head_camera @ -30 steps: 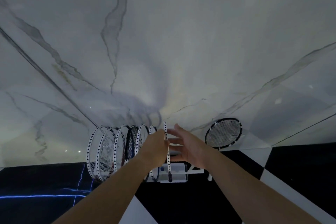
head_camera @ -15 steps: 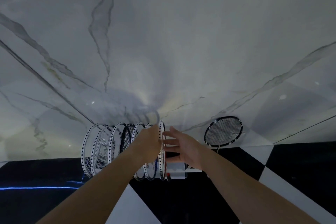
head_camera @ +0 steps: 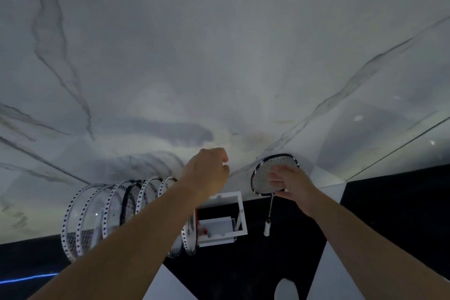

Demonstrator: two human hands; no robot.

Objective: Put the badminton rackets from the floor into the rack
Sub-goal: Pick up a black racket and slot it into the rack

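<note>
The last racket (head_camera: 272, 175) leans against the wall right of the rack (head_camera: 220, 220), head up, its shaft running down to the floor. The right hand (head_camera: 291, 184), fingers spread and empty, hovers at its head, nearer; the left hand (head_camera: 209, 170), loosely curled, holds nothing.

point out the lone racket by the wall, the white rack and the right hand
lone racket (head_camera: 264, 174): head view, on its strings
white rack (head_camera: 220, 196): head view, on its top rail
right hand (head_camera: 292, 181): head view, on its back
</note>
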